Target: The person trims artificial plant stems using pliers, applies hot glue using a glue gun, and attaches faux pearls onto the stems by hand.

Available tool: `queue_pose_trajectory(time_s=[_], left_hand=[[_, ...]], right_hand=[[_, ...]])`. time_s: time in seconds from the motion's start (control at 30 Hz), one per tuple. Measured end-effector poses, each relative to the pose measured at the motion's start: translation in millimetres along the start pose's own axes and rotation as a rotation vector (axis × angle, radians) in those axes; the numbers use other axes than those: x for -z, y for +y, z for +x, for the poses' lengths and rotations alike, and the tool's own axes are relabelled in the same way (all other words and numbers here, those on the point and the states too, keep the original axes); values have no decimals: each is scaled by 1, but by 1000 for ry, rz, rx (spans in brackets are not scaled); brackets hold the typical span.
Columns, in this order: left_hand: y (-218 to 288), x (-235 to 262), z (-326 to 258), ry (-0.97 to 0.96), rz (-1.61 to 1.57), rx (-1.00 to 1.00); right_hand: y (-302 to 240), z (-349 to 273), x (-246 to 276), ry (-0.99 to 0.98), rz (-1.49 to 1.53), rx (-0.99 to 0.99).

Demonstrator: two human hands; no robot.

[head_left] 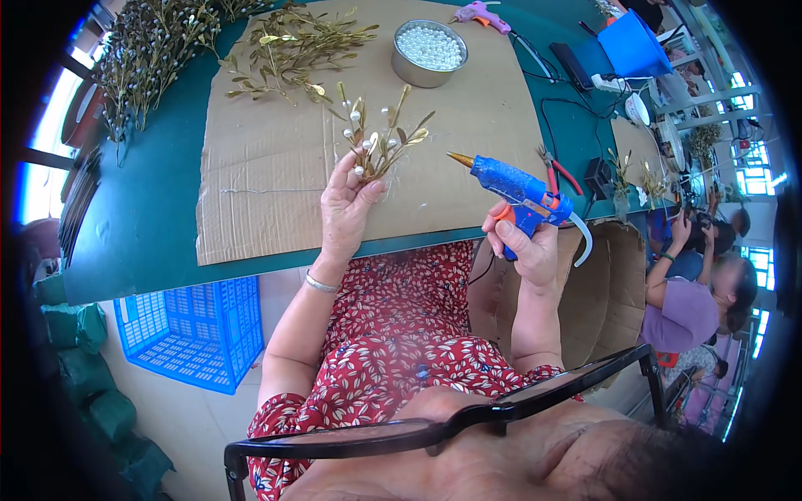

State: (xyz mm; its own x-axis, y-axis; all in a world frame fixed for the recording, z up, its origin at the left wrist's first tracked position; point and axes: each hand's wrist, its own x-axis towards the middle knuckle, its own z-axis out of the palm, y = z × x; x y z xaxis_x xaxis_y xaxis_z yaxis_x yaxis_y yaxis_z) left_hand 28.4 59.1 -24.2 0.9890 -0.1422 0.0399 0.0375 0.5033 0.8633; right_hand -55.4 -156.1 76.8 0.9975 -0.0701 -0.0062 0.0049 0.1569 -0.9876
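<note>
Between the fingers of my left hand [347, 209] is an artificial leaf sprig [380, 138], gold-green, with several white pearl beads on its stems. My right hand [530, 246] grips a blue hot glue gun [522, 194] by its handle, fingers near the orange trigger. Its brass-coloured nozzle points left toward the sprig, with a gap between them. A pale glue stick [585, 242] curves out of the gun's back end. Beyond the sprig, a round metal bowl [423, 77] full of white pearl beads rests on a cardboard sheet [276, 167].
More leaf sprigs [301, 50] lie on the cardboard's far left, with a berry-covered pile [154, 58] beside them. Red-handled pliers [561, 174], a pink glue gun [484, 15] and a blue bucket [632, 46] are to the right. A blue crate [196, 330] stands below left. Other people [693, 301] sit at right.
</note>
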Motion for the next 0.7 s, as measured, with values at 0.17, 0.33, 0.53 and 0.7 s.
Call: queue_pose_trajectory(time_s=[0.17, 0.33, 0.53, 0.7], left_hand=[[-9, 6, 1, -11, -33, -25], [-12, 6, -4, -2, -1, -43], [-10, 5, -7, -43, 98, -47], [-9, 6, -7, -53, 107, -50]], right_hand=[[-2, 1, 0, 5, -15, -10], [-1, 3, 4, 38, -68, -38], [-8, 10, 1, 25, -97, -47], [-5, 10, 7, 5, -84, -90]])
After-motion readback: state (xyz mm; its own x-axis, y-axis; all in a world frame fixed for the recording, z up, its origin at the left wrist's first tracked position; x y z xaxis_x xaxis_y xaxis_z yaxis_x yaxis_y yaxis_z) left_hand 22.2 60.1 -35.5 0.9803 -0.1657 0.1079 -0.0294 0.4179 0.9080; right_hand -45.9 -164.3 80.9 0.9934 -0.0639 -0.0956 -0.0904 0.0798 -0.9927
